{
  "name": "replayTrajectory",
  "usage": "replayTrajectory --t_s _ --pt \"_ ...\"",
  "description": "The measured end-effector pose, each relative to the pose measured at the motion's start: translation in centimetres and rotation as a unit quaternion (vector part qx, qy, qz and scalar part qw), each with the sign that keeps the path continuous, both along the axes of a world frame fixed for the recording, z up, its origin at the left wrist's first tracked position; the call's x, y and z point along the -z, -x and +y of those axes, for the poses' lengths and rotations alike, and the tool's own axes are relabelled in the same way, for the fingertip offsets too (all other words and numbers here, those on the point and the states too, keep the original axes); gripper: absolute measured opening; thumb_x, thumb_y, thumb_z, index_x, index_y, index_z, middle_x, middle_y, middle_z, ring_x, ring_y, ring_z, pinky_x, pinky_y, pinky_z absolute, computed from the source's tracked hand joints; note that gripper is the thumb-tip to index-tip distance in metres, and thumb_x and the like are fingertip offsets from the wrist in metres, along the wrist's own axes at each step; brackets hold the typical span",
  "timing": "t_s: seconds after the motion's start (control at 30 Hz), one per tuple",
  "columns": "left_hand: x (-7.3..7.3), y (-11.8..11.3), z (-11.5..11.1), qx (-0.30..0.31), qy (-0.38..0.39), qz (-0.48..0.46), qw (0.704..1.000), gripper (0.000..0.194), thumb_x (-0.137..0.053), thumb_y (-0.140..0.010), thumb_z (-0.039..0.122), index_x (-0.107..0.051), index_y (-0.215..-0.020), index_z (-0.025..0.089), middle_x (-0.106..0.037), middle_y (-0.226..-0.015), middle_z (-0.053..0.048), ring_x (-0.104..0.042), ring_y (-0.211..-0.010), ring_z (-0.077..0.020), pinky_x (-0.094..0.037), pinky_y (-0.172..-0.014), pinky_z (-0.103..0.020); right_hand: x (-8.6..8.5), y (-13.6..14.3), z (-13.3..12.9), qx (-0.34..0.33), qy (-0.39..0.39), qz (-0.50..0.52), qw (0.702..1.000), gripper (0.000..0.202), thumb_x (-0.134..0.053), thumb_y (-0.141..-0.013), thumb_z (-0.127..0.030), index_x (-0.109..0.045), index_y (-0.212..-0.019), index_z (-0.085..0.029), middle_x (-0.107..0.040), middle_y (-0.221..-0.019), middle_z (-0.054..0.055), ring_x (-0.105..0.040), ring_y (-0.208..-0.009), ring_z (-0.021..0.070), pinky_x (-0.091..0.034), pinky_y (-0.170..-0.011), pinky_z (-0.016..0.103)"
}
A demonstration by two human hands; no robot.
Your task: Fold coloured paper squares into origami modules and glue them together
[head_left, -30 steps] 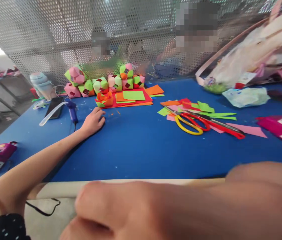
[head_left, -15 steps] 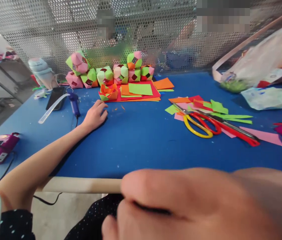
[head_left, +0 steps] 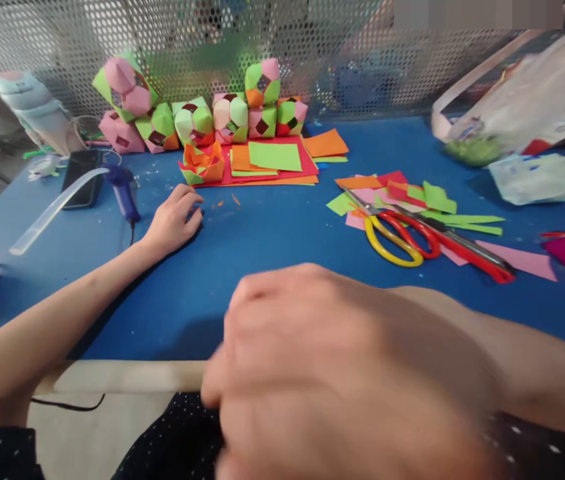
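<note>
Orange-and-green folded paper (head_left: 209, 170) sits left of upper centre, just beyond the nearer left hand (head_left: 172, 220), whose fingers rest slightly apart on the blue table (head_left: 267, 237). Lower centre, the blurred right hand (head_left: 332, 360) seems curled; whether it holds anything, I cannot tell.

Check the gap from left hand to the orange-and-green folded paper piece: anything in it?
Nothing visible stands between the left hand and the folded paper piece just beyond its fingers. The small orange scraps lie right of that gap, not in it.
</note>
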State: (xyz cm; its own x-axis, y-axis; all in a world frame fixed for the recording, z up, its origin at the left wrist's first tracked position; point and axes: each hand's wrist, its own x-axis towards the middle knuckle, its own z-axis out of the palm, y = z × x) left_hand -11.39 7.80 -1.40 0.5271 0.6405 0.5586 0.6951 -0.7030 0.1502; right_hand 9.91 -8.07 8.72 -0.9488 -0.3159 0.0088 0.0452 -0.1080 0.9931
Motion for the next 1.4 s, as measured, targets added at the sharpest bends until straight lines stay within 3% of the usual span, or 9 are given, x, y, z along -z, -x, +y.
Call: replayTrajectory --t_s 0.07,0.13,0.2,0.23,0.43,0.57,0.83,1.1,1.4 --pt "0.1 0.1 0.0 0.001 -0.004 0.001 1.0 0.019 -0.045 -0.083 0.017 -0.057 -0.097 0.013 -0.056 -0.1 -0.009 -0.055 -0.081 -0.0148 -0.048 -0.075 -0.027 0.4 0.6 1.5 0.005 0.295 -0.006 0.955 0.058 -0.019 -0.098 -0.027 -0.057 -0.054 -0.019 -0.054 -0.051 -0.003 -0.047 -0.048 0.0082 -0.042 -0.046 0.019" --pt "0.2 0.1 0.0 -0.002 -0.006 0.001 1.0 0.019 -0.044 -0.083 0.016 -0.057 -0.097 0.013 -0.056 -0.101 -0.009 -0.055 -0.083 -0.0148 -0.048 -0.075 -0.027 1.6 1.3 2.7 0.032 0.604 -0.008 0.796 0.044 -0.033 -0.095 -0.031 -0.059 -0.062 -0.019 -0.06 -0.06 0.0 -0.051 -0.054 0.0095 -0.041 -0.055 0.023" --pt "0.3 0.2 0.0 -0.007 -0.006 0.002 1.0 0.019 -0.043 -0.083 0.015 -0.057 -0.097 0.013 -0.056 -0.1 -0.008 -0.055 -0.085 -0.0153 -0.048 -0.077 -0.028 3.1 1.8 3.6 0.069 0.746 -0.013 0.662 0.031 -0.043 -0.091 -0.029 -0.06 -0.068 -0.018 -0.063 -0.066 0.0 -0.053 -0.057 0.0117 -0.038 -0.059 0.027" --pt "0.4 0.2 0.0 -0.009 -0.006 0.005 1.0 0.019 -0.043 -0.083 0.015 -0.056 -0.096 0.013 -0.056 -0.1 -0.008 -0.055 -0.087 -0.0156 -0.048 -0.078 -0.028 3.8 1.9 4.0 0.084 0.764 -0.018 0.639 0.03 -0.044 -0.091 -0.028 -0.06 -0.069 -0.017 -0.063 -0.068 0.001 -0.053 -0.058 0.0122 -0.036 -0.06 0.028" --pt "0.7 0.5 -0.1 -0.029 0.003 -0.007 1.0 0.019 -0.042 -0.084 0.015 -0.055 -0.097 0.014 -0.055 -0.1 -0.009 -0.055 -0.09 -0.0162 -0.048 -0.081 -0.029 7.2 0.3 8.7 0.159 0.723 0.095 0.666 0.029 -0.042 -0.092 -0.028 -0.063 -0.077 -0.016 -0.066 -0.077 0.004 -0.057 -0.073 0.0159 -0.035 -0.069 0.03" --pt "0.7 0.7 -0.2 -0.037 0.007 -0.01 0.999 0.019 -0.042 -0.083 0.014 -0.055 -0.097 0.015 -0.055 -0.102 -0.009 -0.056 -0.09 -0.0169 -0.049 -0.081 -0.03 9.0 -2.1 13.9 0.186 0.693 0.242 0.653 0.022 -0.044 -0.09 -0.023 -0.064 -0.086 -0.015 -0.067 -0.087 0.008 -0.058 -0.084 0.0189 -0.039 -0.074 0.03" --pt "0.6 0.9 -0.4 -0.044 0.0 -0.016 0.999 0.019 -0.042 -0.083 0.013 -0.056 -0.095 0.015 -0.056 -0.1 -0.009 -0.057 -0.09 -0.0172 -0.051 -0.081 -0.032 10.4 -4.3 21.5 0.181 0.63 0.383 0.651 0.021 -0.045 -0.086 -0.017 -0.065 -0.092 -0.013 -0.064 -0.099 0.012 -0.056 -0.094 0.0234 -0.042 -0.081 0.034" --pt "0.8 1.2 -0.6 -0.054 0.004 -0.031 0.998 0.018 -0.042 -0.084 0.012 -0.056 -0.094 0.015 -0.056 -0.101 -0.008 -0.058 -0.09 -0.0158 -0.051 -0.082 -0.03 11.9 -1.1 23.4 0.156 0.613 0.389 0.67 0.021 -0.048 -0.088 -0.025 -0.065 -0.096 -0.016 -0.063 -0.107 0.012 -0.054 -0.097 0.0259 -0.039 -0.082 0.038" --pt "0.6 1.2 -0.8 -0.056 0.031 -0.04 0.997 0.02 -0.041 -0.084 0.013 -0.057 -0.095 0.016 -0.056 -0.105 -0.009 -0.059 -0.093 -0.0162 -0.051 -0.083 -0.03 13.1 -1.5 22.9 0.157 0.625 0.398 0.653 0.017 -0.05 -0.087 -0.027 -0.062 -0.091 -0.016 -0.063 -0.094 0.011 -0.052 -0.091 0.025 -0.036 -0.076 0.036"
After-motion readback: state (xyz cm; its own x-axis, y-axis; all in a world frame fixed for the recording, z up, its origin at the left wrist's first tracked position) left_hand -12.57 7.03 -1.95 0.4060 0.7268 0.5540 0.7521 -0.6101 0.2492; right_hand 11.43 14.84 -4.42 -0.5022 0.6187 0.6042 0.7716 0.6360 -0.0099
